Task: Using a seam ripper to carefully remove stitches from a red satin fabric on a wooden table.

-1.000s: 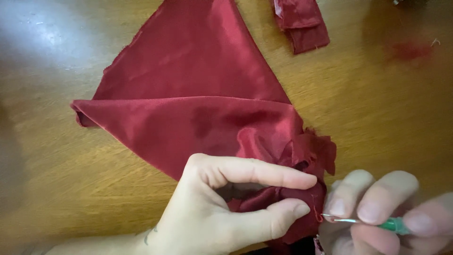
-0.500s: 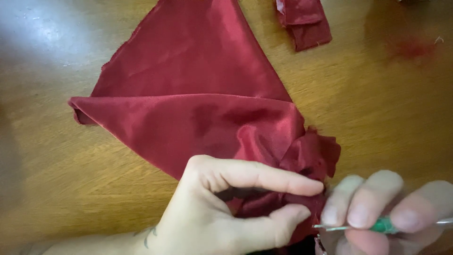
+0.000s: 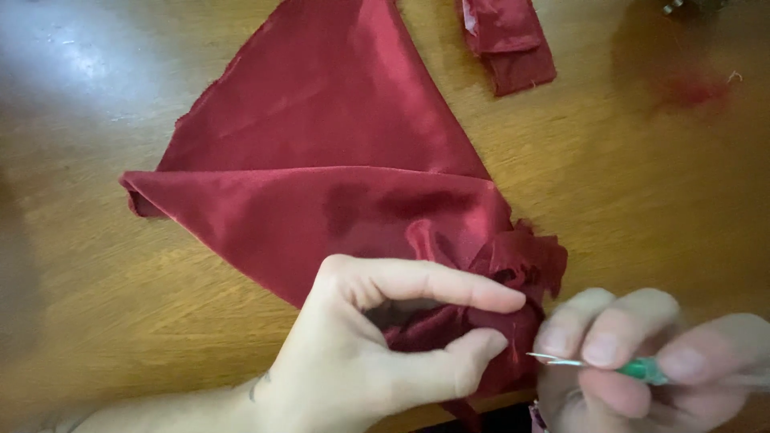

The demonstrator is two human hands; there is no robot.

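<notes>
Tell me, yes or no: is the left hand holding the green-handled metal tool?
No, the right hand holds the green-handled metal tool; the left hand pinches the dark red satin cloth.

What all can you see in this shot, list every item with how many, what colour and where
Large satin cloth: one, dark red, folded flat on the table, centre, with one corner bunched at the lower right.
Small cloth piece: one, dark red, folded, at the top edge right of centre.
Pointed tool: one, metal tip with green handle, lower right, tip close to the bunched corner.
Table: one, brown wood, under everything.
Left hand: one, bottom centre, thumb and forefinger pinching the bunched corner.
Right hand: one, bottom right, blurred, fingers around the tool's handle.
</notes>
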